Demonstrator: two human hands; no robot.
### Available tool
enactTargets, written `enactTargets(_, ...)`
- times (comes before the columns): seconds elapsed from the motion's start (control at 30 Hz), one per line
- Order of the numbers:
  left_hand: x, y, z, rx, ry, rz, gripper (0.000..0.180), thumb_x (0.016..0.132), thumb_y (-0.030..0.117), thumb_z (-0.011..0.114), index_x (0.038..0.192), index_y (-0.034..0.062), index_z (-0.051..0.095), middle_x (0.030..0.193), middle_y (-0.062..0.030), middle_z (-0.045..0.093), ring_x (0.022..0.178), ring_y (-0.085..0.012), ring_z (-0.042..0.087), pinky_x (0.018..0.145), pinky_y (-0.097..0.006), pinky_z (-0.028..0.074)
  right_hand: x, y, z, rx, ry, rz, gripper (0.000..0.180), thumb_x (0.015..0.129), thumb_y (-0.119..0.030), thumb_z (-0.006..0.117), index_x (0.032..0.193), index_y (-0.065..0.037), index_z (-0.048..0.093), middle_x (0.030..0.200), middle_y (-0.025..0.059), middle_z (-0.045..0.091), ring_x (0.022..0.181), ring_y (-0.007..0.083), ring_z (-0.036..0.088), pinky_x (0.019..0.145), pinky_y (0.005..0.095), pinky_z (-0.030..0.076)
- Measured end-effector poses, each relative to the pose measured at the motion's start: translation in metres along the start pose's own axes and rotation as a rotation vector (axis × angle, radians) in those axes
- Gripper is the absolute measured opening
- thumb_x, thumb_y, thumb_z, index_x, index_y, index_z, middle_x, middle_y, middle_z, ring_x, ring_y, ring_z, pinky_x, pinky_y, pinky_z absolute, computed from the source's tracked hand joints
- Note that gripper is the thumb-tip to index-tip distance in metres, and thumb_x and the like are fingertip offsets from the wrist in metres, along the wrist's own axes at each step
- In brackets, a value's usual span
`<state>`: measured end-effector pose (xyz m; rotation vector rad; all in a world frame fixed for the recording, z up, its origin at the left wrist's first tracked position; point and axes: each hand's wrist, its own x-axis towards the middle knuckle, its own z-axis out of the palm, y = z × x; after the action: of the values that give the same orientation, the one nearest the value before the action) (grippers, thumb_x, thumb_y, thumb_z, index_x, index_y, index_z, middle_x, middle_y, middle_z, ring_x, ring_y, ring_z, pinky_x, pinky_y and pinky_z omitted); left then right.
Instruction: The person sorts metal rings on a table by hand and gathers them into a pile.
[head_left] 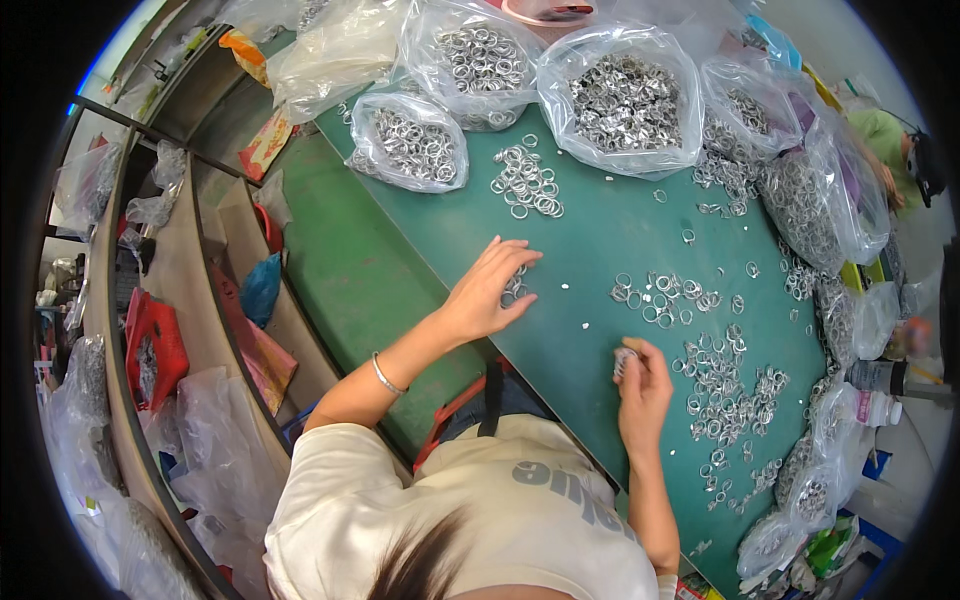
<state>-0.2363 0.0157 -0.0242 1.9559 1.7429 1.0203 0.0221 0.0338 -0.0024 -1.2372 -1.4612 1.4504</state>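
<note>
My left hand (488,290) rests at the table's left edge, fingers and thumb apart. A few silver rings (514,287) show between its thumb and fingers; whether they lie on the table or touch the palm is hard to tell. Closed and raised a little, my right hand (645,390) has a small bunch of silver rings (624,362) at its fingertips. Close to its right lies a large scattered heap of rings (725,390). A smaller ring cluster (665,298) sits just beyond that hand, and another ring pile (528,183) lies past my left hand.
Along the far side of the green table (590,240) stand open plastic bags of rings, among them a large bag (690,100) and a smaller bag (360,150). More filled bags (810,215) line the right edge. Shelves (180,340) stand at left; another person (885,150) is at far right.
</note>
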Motion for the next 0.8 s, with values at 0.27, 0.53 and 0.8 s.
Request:
enactTargets(0.27,-0.018,-0.001,0.013,-0.240,0.600,-0.228,0.038,0.086,0.004,0.054,0.124,-0.0015,0.048,0.123,-0.0182,0.052,0.116,-0.0289,0.050,0.102,-0.037,0.035,0.066,0.001,0.083,-0.384,-0.259,-0.407,0.028,0.089,-0.003,0.056,0.116,0.002,0.053,0.098,0.0123,0.059,0.073,0.0186,0.058,0.066,0.0277,0.047)
enactTargets(0.53,-0.020,-0.005,0.050,-0.344,1.153,-0.224,0.038,0.095,0.007,0.033,0.131,-0.0073,0.037,0.138,-0.0207,0.037,0.131,-0.0312,0.034,0.111,-0.042,0.023,0.079,-0.014,0.109,-0.656,-0.322,-0.668,0.059,0.081,-0.027,0.066,0.128,0.002,0.045,0.117,0.0193,0.050,0.114,0.0355,0.045,0.094,0.0463,0.038)
enactTargets(0.8,-0.030,0.027,0.073,-0.618,1.181,-0.380,0.050,0.098,0.016,0.025,0.142,-0.0074,0.018,0.152,-0.0190,0.016,0.142,-0.0279,0.012,0.116,-0.038,0.009,0.071,0.001,0.126,-0.751,-0.580,-0.753,0.048,0.084,-0.026,0.061,0.124,-0.002,0.051,0.132,0.0174,0.046,0.131,0.0366,0.034,0.109,0.0512,0.026)
